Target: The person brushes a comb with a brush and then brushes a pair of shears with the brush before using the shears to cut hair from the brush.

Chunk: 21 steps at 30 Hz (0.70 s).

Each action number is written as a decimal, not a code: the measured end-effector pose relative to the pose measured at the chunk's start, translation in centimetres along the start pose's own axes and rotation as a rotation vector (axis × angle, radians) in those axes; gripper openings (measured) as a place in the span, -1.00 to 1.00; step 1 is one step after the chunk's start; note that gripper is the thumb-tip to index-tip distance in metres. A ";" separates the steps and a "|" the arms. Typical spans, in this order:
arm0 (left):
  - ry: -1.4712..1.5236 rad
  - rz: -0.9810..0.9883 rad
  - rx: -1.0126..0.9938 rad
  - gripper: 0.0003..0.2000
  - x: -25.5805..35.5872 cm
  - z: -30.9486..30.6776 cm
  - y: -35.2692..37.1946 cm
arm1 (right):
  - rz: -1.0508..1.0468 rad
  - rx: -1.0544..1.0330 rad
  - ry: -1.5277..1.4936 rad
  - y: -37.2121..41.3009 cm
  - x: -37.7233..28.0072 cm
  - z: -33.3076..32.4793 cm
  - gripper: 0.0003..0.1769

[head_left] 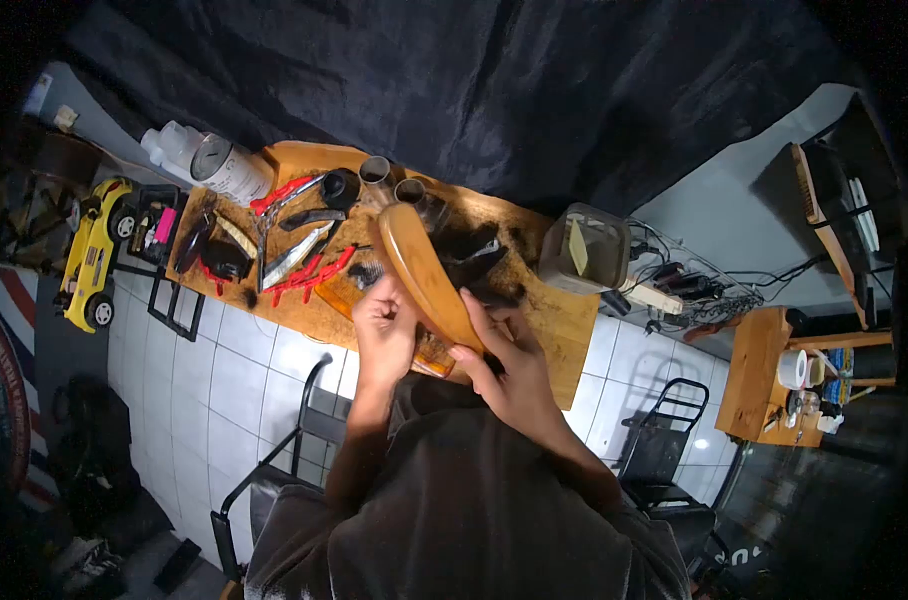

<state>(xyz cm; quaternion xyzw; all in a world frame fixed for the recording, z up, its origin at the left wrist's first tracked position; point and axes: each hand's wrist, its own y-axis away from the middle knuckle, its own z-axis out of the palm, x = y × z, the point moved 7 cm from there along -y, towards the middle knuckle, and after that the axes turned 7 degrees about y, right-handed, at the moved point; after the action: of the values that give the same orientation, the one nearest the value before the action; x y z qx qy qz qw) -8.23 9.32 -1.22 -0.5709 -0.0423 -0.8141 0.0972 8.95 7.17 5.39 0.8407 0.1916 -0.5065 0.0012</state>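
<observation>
A dark curtain hangs in folds behind the far edge of the wooden table. Pale wall shows to the right of it, with a strip of pale wall at the upper left too. The floor is white tile with dark grout lines, and light glares off it near the table's near edge and at lower right. A black-framed chair stands at right, and another chair frame at lower left. Farther right is a small wooden stand. The room's outer edges fall into shadow.

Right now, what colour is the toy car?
Yellow, with black wheels, in the head view.
</observation>
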 end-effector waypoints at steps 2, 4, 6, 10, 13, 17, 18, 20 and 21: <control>0.110 0.033 0.073 -0.79 0.0 -0.8 -0.4 | -0.041 0.020 0.116 0.6 0.6 0.0 -0.40; 0.223 0.085 0.088 -0.77 0.6 -0.9 -0.7 | -0.058 0.063 0.246 1.5 1.4 -0.4 -0.39; 0.312 0.142 0.099 -0.73 1.5 -0.5 -0.9 | 0.043 0.087 0.268 2.0 2.7 -1.1 -0.38; 0.281 0.103 0.086 -0.70 1.0 -0.2 -0.7 | 0.167 0.141 0.215 1.3 2.8 -2.3 -0.43; 0.003 0.127 0.039 -0.59 2.1 1.8 0.1 | 0.160 0.077 0.010 1.0 0.9 -2.5 -0.42; -0.260 0.226 -0.018 -0.83 1.3 2.0 1.5 | 0.043 0.037 -0.079 1.0 -0.6 -1.5 -0.40; -0.240 0.191 -0.015 -0.86 0.7 1.5 1.5 | 0.036 0.040 -0.062 1.0 -0.5 -1.2 -0.40; -0.200 0.126 -0.006 -0.91 -0.5 0.1 1.4 | 0.037 0.054 0.011 1.2 0.4 -0.8 -0.40; -0.083 0.138 0.014 -0.91 0.3 0.6 1.2 | 0.043 0.065 0.066 1.2 1.2 -0.8 -0.41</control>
<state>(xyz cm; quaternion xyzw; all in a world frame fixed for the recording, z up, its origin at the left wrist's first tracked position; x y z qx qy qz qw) -7.56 8.23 -0.74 -0.6051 -0.0126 -0.7808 0.1552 10.52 6.62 4.50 0.8605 0.1570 -0.4842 -0.0215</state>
